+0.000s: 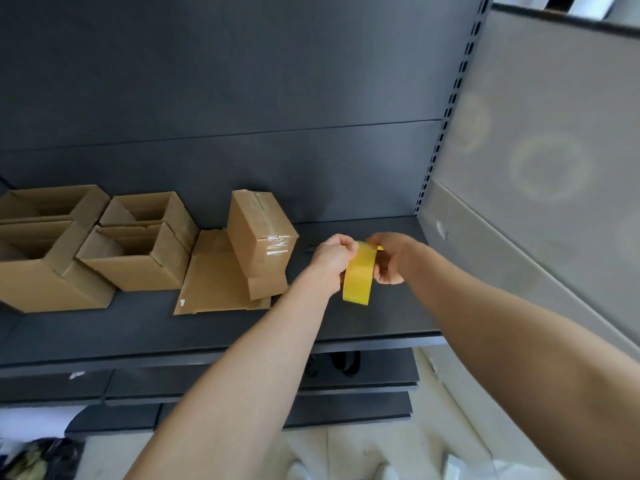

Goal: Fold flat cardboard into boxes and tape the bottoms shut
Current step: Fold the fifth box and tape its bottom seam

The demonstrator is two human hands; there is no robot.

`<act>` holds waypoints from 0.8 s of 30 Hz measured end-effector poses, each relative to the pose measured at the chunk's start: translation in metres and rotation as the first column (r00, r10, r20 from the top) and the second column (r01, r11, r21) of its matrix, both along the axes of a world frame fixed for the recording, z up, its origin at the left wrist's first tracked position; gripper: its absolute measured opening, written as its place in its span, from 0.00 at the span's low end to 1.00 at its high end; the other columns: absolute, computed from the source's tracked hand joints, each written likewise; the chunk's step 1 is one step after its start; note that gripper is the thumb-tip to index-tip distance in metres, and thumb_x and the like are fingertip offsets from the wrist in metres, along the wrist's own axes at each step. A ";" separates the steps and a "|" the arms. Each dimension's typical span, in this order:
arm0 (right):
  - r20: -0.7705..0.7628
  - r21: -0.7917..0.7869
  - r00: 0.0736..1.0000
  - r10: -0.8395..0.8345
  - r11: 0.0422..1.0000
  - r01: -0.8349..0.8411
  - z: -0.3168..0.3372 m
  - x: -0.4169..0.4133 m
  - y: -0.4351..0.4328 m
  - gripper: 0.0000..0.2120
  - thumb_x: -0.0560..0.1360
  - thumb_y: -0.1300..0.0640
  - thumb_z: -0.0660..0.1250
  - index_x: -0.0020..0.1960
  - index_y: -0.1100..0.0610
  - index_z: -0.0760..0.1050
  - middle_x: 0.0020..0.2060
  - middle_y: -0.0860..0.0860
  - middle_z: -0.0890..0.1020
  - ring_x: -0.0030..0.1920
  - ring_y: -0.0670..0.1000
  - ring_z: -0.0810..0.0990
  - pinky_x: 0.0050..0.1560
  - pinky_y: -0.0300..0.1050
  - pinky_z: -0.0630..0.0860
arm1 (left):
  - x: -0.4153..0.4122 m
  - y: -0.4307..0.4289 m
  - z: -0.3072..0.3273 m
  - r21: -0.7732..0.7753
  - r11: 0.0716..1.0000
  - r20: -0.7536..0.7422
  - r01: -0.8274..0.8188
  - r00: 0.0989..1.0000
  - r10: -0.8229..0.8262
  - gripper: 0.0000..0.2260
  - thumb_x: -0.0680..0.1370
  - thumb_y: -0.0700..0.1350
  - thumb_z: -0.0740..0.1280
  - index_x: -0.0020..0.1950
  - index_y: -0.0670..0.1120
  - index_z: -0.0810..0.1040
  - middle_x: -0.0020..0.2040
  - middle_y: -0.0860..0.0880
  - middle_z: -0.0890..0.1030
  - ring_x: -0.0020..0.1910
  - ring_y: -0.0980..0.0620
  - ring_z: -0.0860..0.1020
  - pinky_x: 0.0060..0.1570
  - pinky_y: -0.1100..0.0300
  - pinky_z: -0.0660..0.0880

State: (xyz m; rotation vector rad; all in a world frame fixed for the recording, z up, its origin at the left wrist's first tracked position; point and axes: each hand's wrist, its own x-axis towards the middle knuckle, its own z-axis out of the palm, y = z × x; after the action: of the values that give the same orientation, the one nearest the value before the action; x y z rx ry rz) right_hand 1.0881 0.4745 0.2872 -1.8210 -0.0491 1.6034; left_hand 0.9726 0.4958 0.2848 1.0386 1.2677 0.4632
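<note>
Both hands hold a yellowish roll of tape (358,275) above the dark shelf (346,317). My left hand (332,259) grips the roll's left side. My right hand (389,258) grips its right side, with a thin yellow object at its fingertips on the roll's top edge. Left of the hands, a folded cardboard box (259,233) with clear tape across its upturned seam leans tilted on a stack of flat cardboard (214,282). Further left stand three open folded boxes (138,258).
The shelf has a dark back panel and a slotted upright (446,123) at the right. A grey side panel (540,168) closes the right. Lower shelves lie below the front edge. A thin object (313,248) lies on the shelf behind my left hand.
</note>
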 end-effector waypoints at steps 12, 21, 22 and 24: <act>0.158 0.103 0.945 -0.286 0.957 0.272 0.002 0.018 -0.012 0.06 0.76 0.55 0.65 0.47 0.57 0.71 0.34 0.51 0.70 0.30 0.48 0.69 0.22 0.33 0.69 | 0.027 -0.013 -0.005 -0.088 0.988 -0.060 -0.127 0.991 0.122 0.13 0.71 0.38 0.74 0.51 0.40 0.73 0.57 0.42 0.78 0.54 0.41 0.80 0.57 0.49 0.76; 0.750 -0.110 0.643 0.154 0.988 -0.107 -0.013 0.020 -0.030 0.11 0.77 0.52 0.64 0.49 0.60 0.72 0.43 0.55 0.76 0.48 0.59 0.79 0.42 0.45 0.72 | 0.020 -0.022 -0.008 0.178 0.975 -0.508 0.133 0.861 -0.025 0.33 0.71 0.49 0.75 0.68 0.41 0.63 0.68 0.43 0.63 0.57 0.41 0.76 0.42 0.54 0.71; 0.779 -0.179 0.577 0.247 0.968 -0.174 -0.017 0.020 -0.031 0.12 0.77 0.52 0.64 0.52 0.60 0.73 0.46 0.56 0.77 0.50 0.59 0.79 0.43 0.46 0.72 | 0.015 -0.018 -0.008 0.252 0.949 -0.510 0.189 0.860 -0.036 0.27 0.73 0.49 0.73 0.65 0.41 0.67 0.66 0.43 0.67 0.57 0.42 0.76 0.43 0.54 0.71; 0.799 -0.299 0.447 0.402 0.911 -0.285 -0.023 0.017 -0.034 0.14 0.77 0.51 0.64 0.55 0.61 0.74 0.48 0.56 0.79 0.50 0.58 0.80 0.43 0.45 0.74 | 0.005 -0.010 -0.005 0.425 0.874 -0.462 0.234 0.887 -0.013 0.11 0.76 0.48 0.69 0.53 0.43 0.74 0.59 0.45 0.74 0.52 0.47 0.77 0.44 0.58 0.70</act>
State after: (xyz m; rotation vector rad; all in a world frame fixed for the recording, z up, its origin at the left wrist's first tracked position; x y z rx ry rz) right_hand 1.1047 0.4410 0.2640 -2.6711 -0.8496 0.7480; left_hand 0.9778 0.4854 0.2796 1.7105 1.5162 0.4562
